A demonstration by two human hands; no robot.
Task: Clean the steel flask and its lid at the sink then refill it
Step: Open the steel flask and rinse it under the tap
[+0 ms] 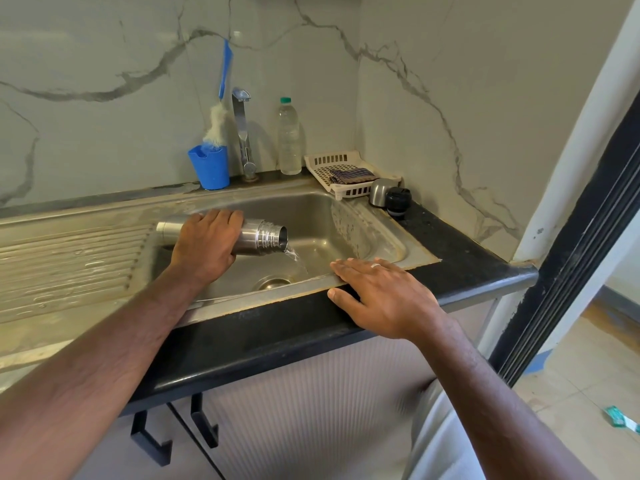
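A: Left side first. What is seen?

B: A ribbed draining board [69,258] is seen at the far left. Next, the steel flask [258,235] is held on its side over the sink [346,216], base to the left, open mouth to the right and tipped slightly down. It is grasped around the middle of its body by the left hand [204,247], fingers curled over the top. Base and threaded neck are left showing on either side of the grip.

A: Water?

B: A thin stream [292,252] is seen running from the mouth into the basin, above the drain [273,282].

A: Behind the sink?

B: A blue cup [209,166] with a bottle brush [221,109] stood in it, then the tap [244,133], then a clear plastic bottle [289,136].

A: Right hand?

B: The right hand [384,296] is laid flat on the sink's front rim and the black counter [467,265], fingers straight, nothing gripped. A ring is worn.

A: Lid?

B: The steel cup lid [379,192] and a black stopper [398,200] are set on the counter at the far right corner, touching a white tray [322,161] with a folded cloth [351,175] in it. They are well apart from both hands.
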